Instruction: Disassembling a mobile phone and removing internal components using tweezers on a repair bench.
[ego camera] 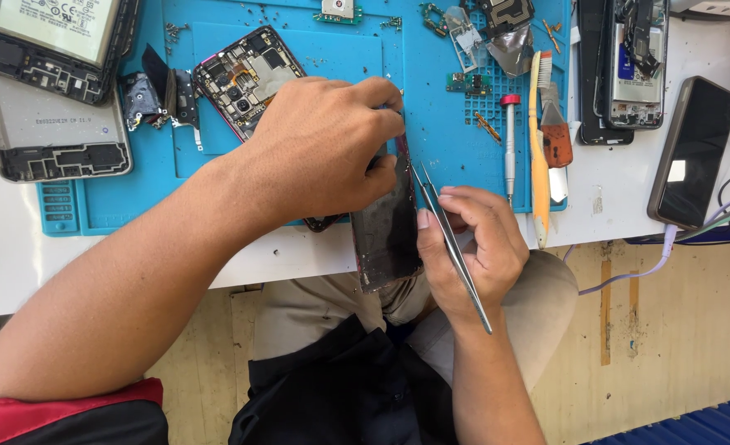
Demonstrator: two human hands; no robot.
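An opened phone (250,78) with a dark red frame lies on the blue work mat (332,49), its circuit board bare. My left hand (320,148) rests over the phone's lower half and presses down on it. A thin dark panel (386,235) lifts off the phone's edge and hangs past the table's front. My right hand (468,247) grips this panel with the thumb and also holds metal tweezers (451,247), whose tips point up at the phone's edge by my left fingers.
Two more opened phones (52,49) lie at the left, another opened phone (637,62) and a black phone (693,152) with a cable at the right. A red-topped screwdriver (509,140), a brush (538,148), a scraper and small parts sit on the mat.
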